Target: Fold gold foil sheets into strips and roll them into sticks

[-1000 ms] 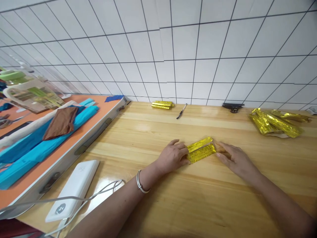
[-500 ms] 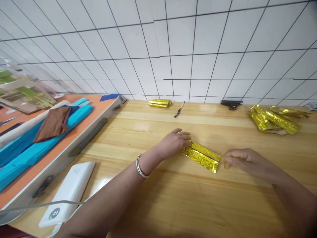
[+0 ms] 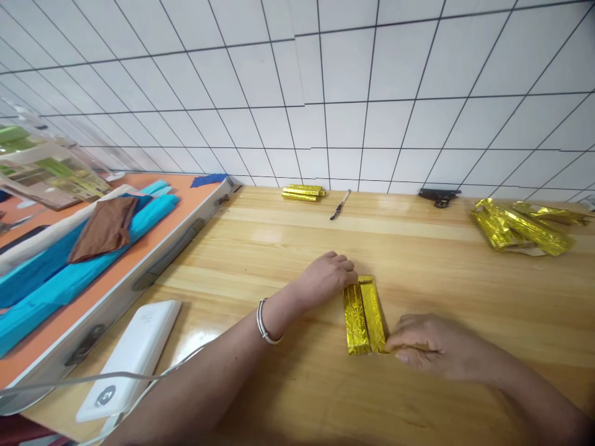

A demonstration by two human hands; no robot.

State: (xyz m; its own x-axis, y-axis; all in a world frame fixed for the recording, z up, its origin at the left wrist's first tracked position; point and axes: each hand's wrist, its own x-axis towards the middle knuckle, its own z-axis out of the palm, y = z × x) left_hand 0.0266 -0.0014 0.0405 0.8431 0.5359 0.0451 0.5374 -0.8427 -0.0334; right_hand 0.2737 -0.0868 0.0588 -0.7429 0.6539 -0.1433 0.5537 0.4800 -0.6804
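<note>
A shiny gold foil sheet (image 3: pixel 357 322), folded lengthwise with a line down its middle, lies on the wooden tabletop. My left hand (image 3: pixel 328 279), wearing a silver bangle at the wrist, has its curled fingers on the sheet's upper left corner; the fingertips are partly hidden. At the lower right corner, my right hand (image 3: pixel 430 347) pinches the foil's edge between thumb and fingers.
Gold foil rolls (image 3: pixel 304 192) and a pen (image 3: pixel 341 204) lie near the tiled wall. A black object (image 3: pixel 439 196) and a gold foil pile (image 3: pixel 523 226) are right. Left are a cabled white power bank (image 3: pixel 130 359) and an orange surface with a brown folded sheet (image 3: pixel 105 229).
The gold foil sheet has turned from slanting rightward to lying nearly upright in view. My right hand has moved down and left and now pinches its corner. My left hand stays on the other end.
</note>
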